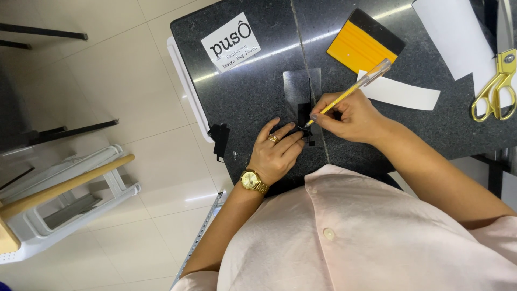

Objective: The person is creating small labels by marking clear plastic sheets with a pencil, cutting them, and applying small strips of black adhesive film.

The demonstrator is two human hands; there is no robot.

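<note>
Your left hand (274,151), with its gold ring and gold wristwatch (252,180), lies flat and open on the dark speckled stone tabletop (247,97), fingertips pressing down the near edge of a small glossy black film sheet (302,91). Your right hand (347,116) is closed in a writing grip on a slim yellow pen-shaped tool with a clear cap (350,90), and its tip touches a small black piece on the film, just beside your left fingertips. You appear to be in the middle of fine picking or tracing work on that piece; the next move calls for a steady tip, light pressure, and the left fingers kept firm so the sheet cannot slide. Left of your hand, black scraps (219,139) hang at the table edge. Farther off lie a white paper strip (401,92), a yellow squeegee with a black edge (363,43) and a white printed card (230,43), with gold-handled scissors (498,81) at the far right
</note>
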